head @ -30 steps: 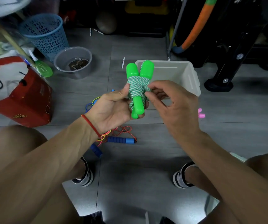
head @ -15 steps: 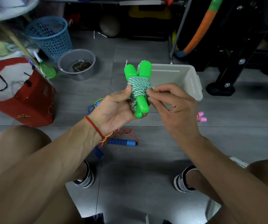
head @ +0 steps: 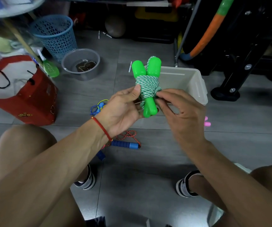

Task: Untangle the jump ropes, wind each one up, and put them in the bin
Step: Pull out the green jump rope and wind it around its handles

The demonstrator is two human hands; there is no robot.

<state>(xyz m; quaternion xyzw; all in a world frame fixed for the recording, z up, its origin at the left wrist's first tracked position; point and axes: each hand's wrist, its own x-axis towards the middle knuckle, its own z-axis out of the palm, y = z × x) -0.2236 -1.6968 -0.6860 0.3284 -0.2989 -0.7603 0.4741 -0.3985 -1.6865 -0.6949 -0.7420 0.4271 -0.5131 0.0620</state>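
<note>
Left hand (head: 122, 108) grips the green plastic-handled jump rope bundle (head: 147, 86); right hand (head: 181, 112) pinches its cord, securing the winding above the pale plastic bin (head: 197, 86)

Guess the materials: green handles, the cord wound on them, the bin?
Green handles: probably hard moulded plastic, glossy with highlights. Cord: looks like braided textile, matte green-and-white weave. Bin: likely semi-matte plastic, off-white, with a moulded rim. Left hand grips the bundle; right hand pinches the cord.
</note>
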